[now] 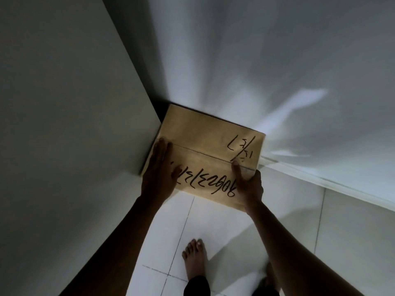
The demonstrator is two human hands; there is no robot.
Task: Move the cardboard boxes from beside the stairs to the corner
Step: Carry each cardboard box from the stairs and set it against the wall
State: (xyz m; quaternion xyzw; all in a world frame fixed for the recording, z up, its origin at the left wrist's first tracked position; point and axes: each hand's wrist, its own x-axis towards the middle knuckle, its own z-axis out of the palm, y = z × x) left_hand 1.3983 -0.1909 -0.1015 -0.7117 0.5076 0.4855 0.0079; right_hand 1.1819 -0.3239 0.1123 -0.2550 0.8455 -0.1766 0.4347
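My left hand [159,167] lies flat on the cardboard box [205,154] at its nine o'clock edge, fingers pressed together and pointing toward twelve, thumb splayed over the black handwriting. The box sits in the corner, its left side against the pale wall [70,103], its far edge at the other wall [256,60]. My right hand [249,184] grips the near corner at five o'clock, thumb on top by the seam, the other fingers hidden below. My bare foot [195,258] stands on the tiled floor [224,227] at six.
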